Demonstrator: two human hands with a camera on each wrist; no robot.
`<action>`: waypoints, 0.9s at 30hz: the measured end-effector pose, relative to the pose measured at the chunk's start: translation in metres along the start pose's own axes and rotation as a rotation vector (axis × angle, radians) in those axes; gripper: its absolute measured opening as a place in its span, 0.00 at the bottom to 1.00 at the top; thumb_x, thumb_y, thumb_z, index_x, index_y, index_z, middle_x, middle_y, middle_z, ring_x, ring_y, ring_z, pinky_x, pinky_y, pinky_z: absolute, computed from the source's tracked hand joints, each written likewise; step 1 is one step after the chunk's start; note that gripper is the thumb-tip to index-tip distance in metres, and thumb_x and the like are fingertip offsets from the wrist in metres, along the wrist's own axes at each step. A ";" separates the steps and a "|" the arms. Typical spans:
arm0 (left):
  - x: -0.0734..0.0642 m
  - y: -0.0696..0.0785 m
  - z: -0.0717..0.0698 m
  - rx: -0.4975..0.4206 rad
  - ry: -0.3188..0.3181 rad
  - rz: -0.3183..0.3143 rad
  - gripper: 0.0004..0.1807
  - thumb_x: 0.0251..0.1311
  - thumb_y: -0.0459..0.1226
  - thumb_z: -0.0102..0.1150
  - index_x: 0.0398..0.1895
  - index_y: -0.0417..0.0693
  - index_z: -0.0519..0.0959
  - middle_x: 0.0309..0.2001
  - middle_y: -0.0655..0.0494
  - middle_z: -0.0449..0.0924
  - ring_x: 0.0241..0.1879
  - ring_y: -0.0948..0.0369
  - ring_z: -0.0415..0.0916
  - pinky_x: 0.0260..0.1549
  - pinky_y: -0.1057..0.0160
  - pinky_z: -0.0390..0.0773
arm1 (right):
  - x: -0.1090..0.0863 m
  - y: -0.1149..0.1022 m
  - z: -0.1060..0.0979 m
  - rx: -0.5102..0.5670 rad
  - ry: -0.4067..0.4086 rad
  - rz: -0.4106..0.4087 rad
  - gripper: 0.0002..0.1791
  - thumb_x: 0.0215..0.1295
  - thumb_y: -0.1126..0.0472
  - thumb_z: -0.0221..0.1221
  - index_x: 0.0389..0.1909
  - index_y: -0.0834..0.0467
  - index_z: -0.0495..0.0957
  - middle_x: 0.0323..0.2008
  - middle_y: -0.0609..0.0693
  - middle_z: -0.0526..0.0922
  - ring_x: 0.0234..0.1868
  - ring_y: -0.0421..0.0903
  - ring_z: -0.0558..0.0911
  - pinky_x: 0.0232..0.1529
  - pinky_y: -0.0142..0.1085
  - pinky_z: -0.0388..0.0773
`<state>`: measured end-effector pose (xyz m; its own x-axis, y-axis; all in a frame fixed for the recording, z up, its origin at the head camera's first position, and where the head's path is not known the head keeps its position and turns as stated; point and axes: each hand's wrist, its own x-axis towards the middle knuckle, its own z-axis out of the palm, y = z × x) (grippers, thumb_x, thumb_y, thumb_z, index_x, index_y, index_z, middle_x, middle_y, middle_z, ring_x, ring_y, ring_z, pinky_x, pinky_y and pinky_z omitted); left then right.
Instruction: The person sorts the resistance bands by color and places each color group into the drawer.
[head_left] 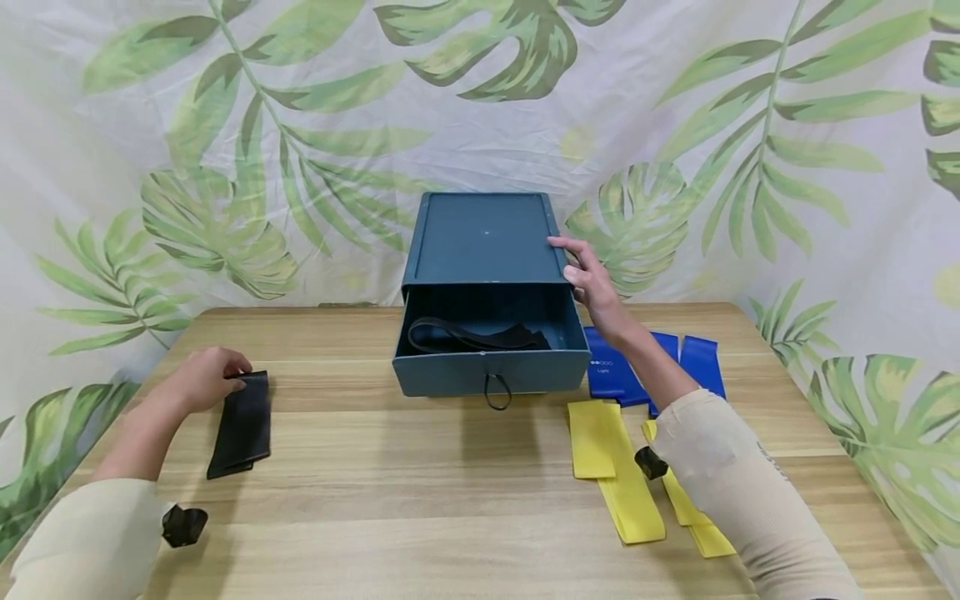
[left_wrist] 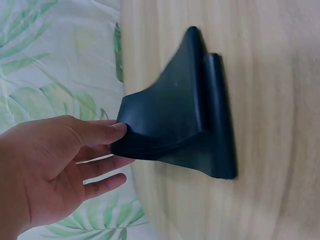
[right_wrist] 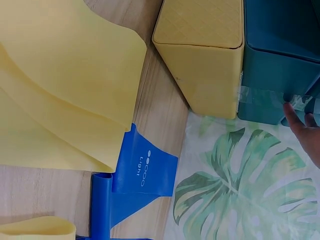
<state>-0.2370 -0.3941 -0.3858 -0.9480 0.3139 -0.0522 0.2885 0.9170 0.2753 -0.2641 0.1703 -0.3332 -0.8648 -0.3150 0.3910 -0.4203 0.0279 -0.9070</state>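
My left hand (head_left: 204,379) pinches the far end of a folded black resistance band (head_left: 243,425) at the table's left. In the left wrist view, thumb and fingers hold one edge of this band (left_wrist: 160,115), whose folded layers spread over the wood. My right hand (head_left: 596,287) touches the right side of a dark blue drawer box (head_left: 483,237), fingers extended. The drawer (head_left: 491,372) is pulled out towards me, with a black loop pull on its front. Inside lies another black band (head_left: 495,337), partly looped.
Right of the box lie blue bands (head_left: 611,367), one printed "Light", and yellow bands (head_left: 630,492), partly under my right forearm. A yellow box (right_wrist: 200,70) sits beneath the blue one, clear tape on their side. Behind the table (head_left: 420,533) hangs a leaf-patterned cloth (head_left: 487,150).
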 end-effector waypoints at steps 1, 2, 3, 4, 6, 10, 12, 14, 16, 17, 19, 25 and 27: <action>0.000 0.003 -0.001 -0.004 0.009 0.001 0.09 0.58 0.22 0.65 0.41 0.23 0.81 0.35 0.32 0.84 0.39 0.35 0.81 0.40 0.37 0.80 | 0.000 0.000 0.000 -0.001 0.000 0.001 0.37 0.69 0.51 0.44 0.76 0.63 0.58 0.82 0.56 0.48 0.76 0.62 0.58 0.71 0.73 0.48; 0.000 0.006 -0.002 -0.010 0.020 0.005 0.08 0.58 0.23 0.65 0.40 0.24 0.82 0.36 0.32 0.84 0.39 0.35 0.81 0.41 0.37 0.79 | 0.000 0.000 0.000 -0.001 0.001 0.002 0.37 0.69 0.51 0.44 0.76 0.63 0.58 0.82 0.56 0.48 0.76 0.62 0.58 0.71 0.73 0.48; 0.001 0.009 -0.003 -0.010 0.034 0.014 0.08 0.58 0.23 0.65 0.39 0.26 0.82 0.35 0.34 0.84 0.38 0.36 0.81 0.40 0.38 0.79 | 0.000 0.001 0.000 -0.002 0.001 0.002 0.37 0.69 0.51 0.44 0.76 0.63 0.58 0.81 0.56 0.48 0.75 0.62 0.58 0.71 0.73 0.48; 0.001 0.013 -0.004 -0.014 0.043 0.021 0.07 0.58 0.24 0.65 0.39 0.27 0.82 0.34 0.36 0.83 0.37 0.38 0.81 0.39 0.39 0.79 | 0.000 0.001 -0.001 -0.003 0.001 0.002 0.37 0.69 0.52 0.44 0.76 0.63 0.57 0.81 0.56 0.48 0.75 0.62 0.58 0.71 0.73 0.48; 0.003 0.021 -0.008 -0.019 0.065 0.039 0.05 0.58 0.24 0.65 0.37 0.29 0.83 0.33 0.40 0.82 0.34 0.43 0.81 0.37 0.41 0.79 | 0.000 0.002 -0.001 -0.004 0.002 0.001 0.37 0.69 0.52 0.44 0.76 0.63 0.57 0.81 0.56 0.49 0.75 0.62 0.59 0.71 0.73 0.49; 0.005 0.042 -0.016 -0.030 0.101 0.073 0.03 0.59 0.25 0.66 0.35 0.34 0.83 0.30 0.49 0.80 0.30 0.52 0.78 0.33 0.48 0.78 | 0.000 0.002 -0.001 -0.004 0.004 0.002 0.36 0.69 0.52 0.44 0.76 0.63 0.57 0.81 0.57 0.50 0.74 0.63 0.60 0.70 0.72 0.50; 0.006 0.052 -0.020 -0.037 0.121 0.092 0.02 0.59 0.25 0.66 0.34 0.36 0.83 0.30 0.51 0.80 0.28 0.55 0.77 0.32 0.51 0.77 | 0.000 0.002 -0.001 -0.003 0.006 0.001 0.36 0.69 0.52 0.44 0.76 0.63 0.58 0.80 0.58 0.51 0.73 0.63 0.61 0.70 0.72 0.50; 0.006 0.060 -0.024 -0.051 0.137 0.109 0.02 0.59 0.25 0.66 0.34 0.36 0.83 0.29 0.51 0.80 0.27 0.57 0.76 0.31 0.53 0.76 | 0.000 0.002 -0.001 -0.003 0.008 0.001 0.36 0.69 0.52 0.44 0.76 0.63 0.58 0.80 0.58 0.51 0.73 0.63 0.61 0.70 0.73 0.50; 0.006 0.067 -0.027 -0.066 0.155 0.120 0.03 0.59 0.25 0.66 0.34 0.37 0.82 0.29 0.52 0.80 0.26 0.59 0.76 0.29 0.55 0.75 | 0.000 0.001 0.000 -0.003 0.007 0.002 0.36 0.69 0.52 0.44 0.76 0.63 0.58 0.80 0.58 0.51 0.73 0.63 0.61 0.70 0.73 0.50; 0.007 0.070 -0.029 -0.070 0.164 0.125 0.03 0.59 0.25 0.66 0.34 0.37 0.82 0.29 0.52 0.80 0.26 0.59 0.76 0.30 0.55 0.75 | 0.000 0.001 0.000 -0.003 0.007 0.001 0.36 0.69 0.52 0.44 0.76 0.63 0.58 0.80 0.58 0.51 0.73 0.63 0.61 0.70 0.73 0.50; 0.006 0.077 -0.032 -0.076 0.186 0.138 0.04 0.58 0.25 0.67 0.35 0.37 0.82 0.30 0.52 0.80 0.28 0.58 0.78 0.30 0.55 0.76 | 0.000 0.001 0.000 -0.003 0.006 0.004 0.36 0.69 0.52 0.44 0.76 0.63 0.58 0.80 0.58 0.51 0.73 0.63 0.61 0.70 0.73 0.50; 0.006 0.096 -0.043 -0.125 0.235 0.186 0.06 0.58 0.25 0.68 0.36 0.39 0.79 0.32 0.51 0.80 0.31 0.54 0.81 0.29 0.58 0.76 | 0.002 0.001 0.000 -0.008 0.005 0.007 0.37 0.69 0.52 0.44 0.76 0.63 0.58 0.80 0.58 0.51 0.73 0.64 0.61 0.70 0.73 0.50; 0.005 0.102 -0.047 -0.153 0.244 0.189 0.07 0.59 0.25 0.67 0.36 0.39 0.78 0.33 0.50 0.81 0.32 0.53 0.82 0.28 0.60 0.76 | 0.003 0.001 0.000 -0.010 0.005 0.007 0.37 0.69 0.51 0.44 0.76 0.63 0.58 0.80 0.58 0.51 0.74 0.63 0.60 0.70 0.73 0.50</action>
<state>-0.2183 -0.3102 -0.3127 -0.8894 0.3896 0.2392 0.4559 0.7951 0.4001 -0.2666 0.1694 -0.3329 -0.8689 -0.3104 0.3855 -0.4170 0.0396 -0.9080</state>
